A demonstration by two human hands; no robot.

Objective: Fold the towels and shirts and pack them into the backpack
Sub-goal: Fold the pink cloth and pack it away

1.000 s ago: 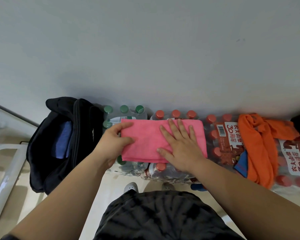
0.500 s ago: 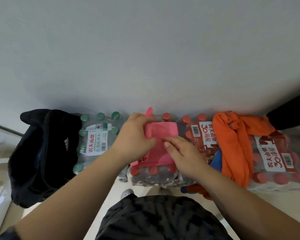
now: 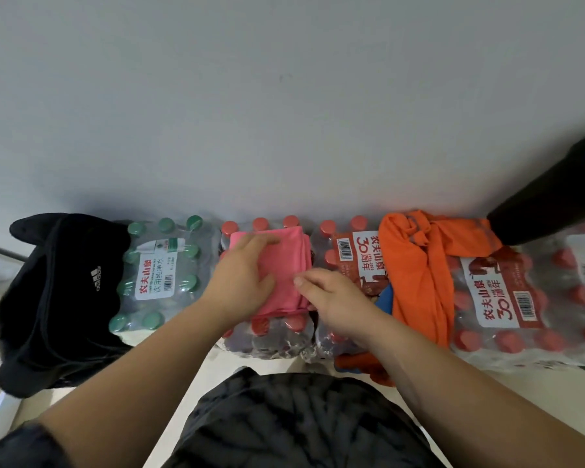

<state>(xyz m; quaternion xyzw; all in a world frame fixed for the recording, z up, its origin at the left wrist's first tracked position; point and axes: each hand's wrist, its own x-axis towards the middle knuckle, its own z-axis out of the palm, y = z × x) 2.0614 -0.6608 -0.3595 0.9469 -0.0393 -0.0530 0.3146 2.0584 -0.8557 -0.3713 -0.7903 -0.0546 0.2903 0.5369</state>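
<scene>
While left hand [image 3: 240, 282] presses pink towel [image 3: 293, 258] | right hand [image 3: 335, 298] touches right edge

Both arms are bare from the left hand [image 3: 242, 282] and the right hand [image 3: 335, 298] back to the lower edge of the view. Only at the bottom left corner does a dark sleeve [image 3: 17, 447] cover the left arm (a short sleeve, by where it ends). At the bottom middle a dark garment [image 3: 294, 423] shows charcoal-black cloth streaked with paler grey, marbled like tie-dye; shirt or shorts, I cannot tell.
</scene>
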